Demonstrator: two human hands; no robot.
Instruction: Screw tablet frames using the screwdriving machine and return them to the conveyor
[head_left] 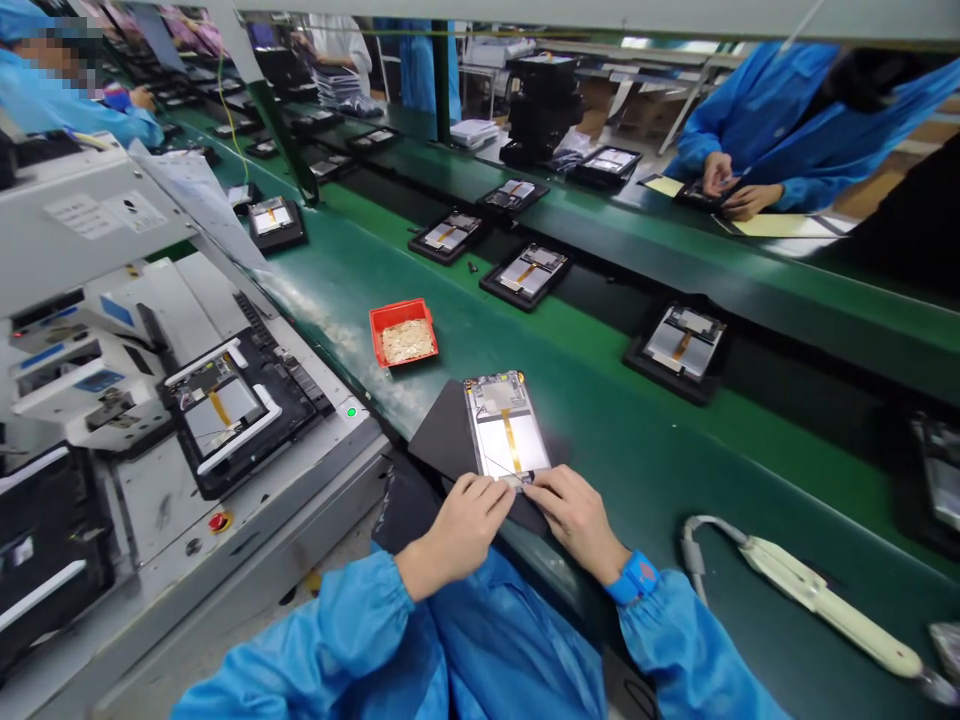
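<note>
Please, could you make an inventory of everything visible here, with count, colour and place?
Open tablet: one, silver and white, at the hands
Dark sheet: one, dark grey, partly under this tablet
Tray: one, red, beyond the tablet
Corded tool: one, cream, right side of bench
Bench: one, green, across the middle
Other tablets: at least six, silver, farther back
Machine: one, grey, left
Frames: two, black, on the machine
Button: one, red, on the machine
Stack: one, black, far side
Co-workers: at least four, in blue, pink or white, left and beyond
Wristband: one, blue, right wrist
Left hand: one, bare, tablet's near end
Right hand: one, bare, same end
</note>
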